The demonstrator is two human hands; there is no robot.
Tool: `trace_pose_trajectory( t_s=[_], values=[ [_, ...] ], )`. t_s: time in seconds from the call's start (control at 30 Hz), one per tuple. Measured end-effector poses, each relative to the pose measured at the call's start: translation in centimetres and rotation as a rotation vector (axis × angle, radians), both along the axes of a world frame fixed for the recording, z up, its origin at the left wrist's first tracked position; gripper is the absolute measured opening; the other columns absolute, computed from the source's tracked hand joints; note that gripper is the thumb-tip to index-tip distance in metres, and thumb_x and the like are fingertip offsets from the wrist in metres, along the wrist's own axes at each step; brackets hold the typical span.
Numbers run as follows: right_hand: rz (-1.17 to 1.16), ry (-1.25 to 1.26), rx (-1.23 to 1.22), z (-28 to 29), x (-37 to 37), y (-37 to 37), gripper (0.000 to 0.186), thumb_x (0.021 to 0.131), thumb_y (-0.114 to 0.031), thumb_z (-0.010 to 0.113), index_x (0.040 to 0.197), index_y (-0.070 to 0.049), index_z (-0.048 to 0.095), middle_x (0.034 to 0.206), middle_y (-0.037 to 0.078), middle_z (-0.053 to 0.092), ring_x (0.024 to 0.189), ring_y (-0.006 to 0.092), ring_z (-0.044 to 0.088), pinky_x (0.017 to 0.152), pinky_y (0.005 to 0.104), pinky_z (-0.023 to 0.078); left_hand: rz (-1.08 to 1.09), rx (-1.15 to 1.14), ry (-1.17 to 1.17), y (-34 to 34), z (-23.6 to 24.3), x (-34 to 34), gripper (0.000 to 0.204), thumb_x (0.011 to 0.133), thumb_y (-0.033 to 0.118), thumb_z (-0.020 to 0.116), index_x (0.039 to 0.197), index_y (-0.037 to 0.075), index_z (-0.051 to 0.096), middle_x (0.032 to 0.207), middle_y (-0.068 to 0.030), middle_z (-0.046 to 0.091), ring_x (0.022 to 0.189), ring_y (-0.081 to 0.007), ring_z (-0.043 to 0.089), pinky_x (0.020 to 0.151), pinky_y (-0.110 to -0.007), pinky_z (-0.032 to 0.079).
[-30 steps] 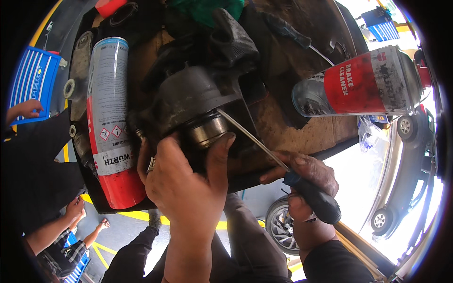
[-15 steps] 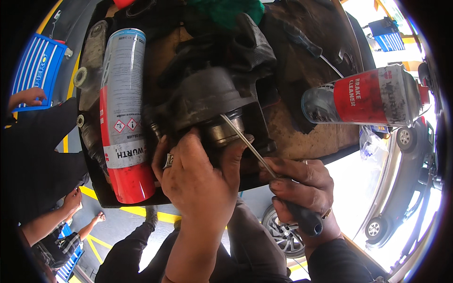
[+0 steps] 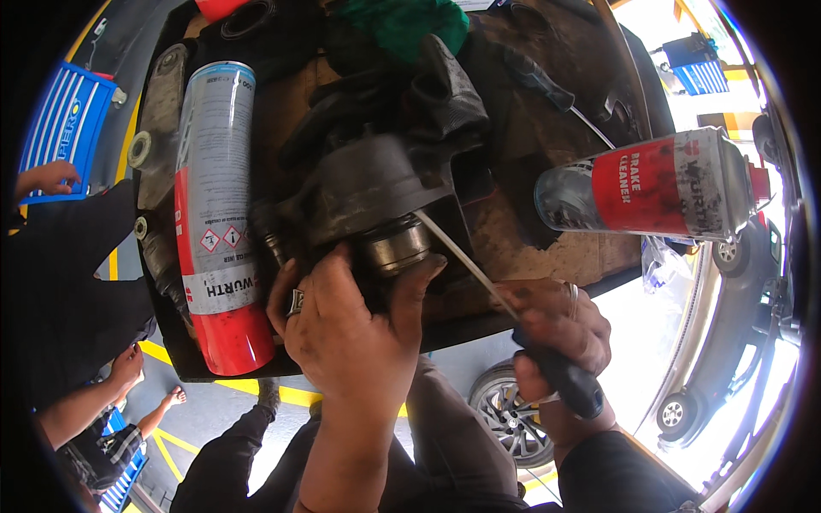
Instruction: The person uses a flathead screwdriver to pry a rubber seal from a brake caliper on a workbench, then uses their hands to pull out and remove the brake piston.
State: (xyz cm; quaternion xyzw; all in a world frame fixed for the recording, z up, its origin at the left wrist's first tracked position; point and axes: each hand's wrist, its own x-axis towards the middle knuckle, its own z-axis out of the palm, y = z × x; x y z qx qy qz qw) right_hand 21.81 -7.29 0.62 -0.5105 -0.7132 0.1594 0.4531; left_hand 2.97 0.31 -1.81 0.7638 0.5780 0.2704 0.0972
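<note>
My left hand (image 3: 359, 342) grips a dark metal housing, like a brake caliper (image 3: 359, 179), with fingers curled beneath it and thumb at a shiny cylindrical piston (image 3: 395, 248) protruding from its lower side. My right hand (image 3: 564, 342) is closed on a black-handled screwdriver (image 3: 556, 368), whose steel shaft slants up-left to the seam between housing and piston. An upright-lying grey-red spray can (image 3: 222, 205) is left of the housing, another grey-red can (image 3: 650, 184) lies on its side at right. Behind the housing are dark gloves (image 3: 445, 103).
A grimy workbench (image 3: 547, 265) also holds a second screwdriver (image 3: 539, 77), green cloth (image 3: 402, 26) and metal part (image 3: 167, 128). Other people (image 3: 85, 256) stand at left near a blue tool cart (image 3: 64, 128). A wheel (image 3: 509, 415) is below, a car (image 3: 710, 342) at right.
The view has shifted slightly. My right hand has changed its grip and angle on the screwdriver handle, while the tip stays at the piston's edge. My left hand remains on the housing.
</note>
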Motion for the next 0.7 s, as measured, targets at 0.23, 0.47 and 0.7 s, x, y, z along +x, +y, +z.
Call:
trace_pose_trajectory(
  t_s=[0.23,0.47,0.7],
  values=[
    [-0.234,0.047,-0.019,-1.1,-0.4,-1.2,0.032,0.090,-0.020,0.068,0.113,0.002,0.070,0.103,0.021,0.077,0.081,0.0305,0.076,0.069,0.0346,0.058,0.033,-0.103,-0.059,-0.1,0.3,-0.1,0.057,0.083,0.051,0.083,0.110,0.004,0.067,0.103,-0.0131,0.074,0.105,-0.0407,0.065,0.102,-0.047,0.044],
    [-0.303,0.099,-0.082,-1.3,-0.7,-1.3,0.039,0.087,-0.019,0.070,0.116,0.007,0.068,0.099,0.020,0.077,0.073,0.0261,0.073,0.068,0.0338,0.058,0.055,-0.085,-0.038,-0.3,0.3,0.0,0.058,0.082,0.050,0.084,0.110,0.002,0.067,0.104,-0.0141,0.074,0.106,-0.0413,0.062,0.097,-0.048,0.046],
    [-0.150,0.063,-0.038,-0.6,0.6,-3.7,0.039,0.091,-0.028,0.070,0.123,-0.006,0.060,0.096,0.017,0.072,0.074,0.0265,0.071,0.064,0.0365,0.056,0.054,-0.116,-0.053,0.0,0.7,0.1,0.055,0.082,0.046,0.086,0.107,0.002,0.067,0.101,-0.0138,0.073,0.105,-0.0391,0.062,0.094,-0.046,0.047]
  ],
)
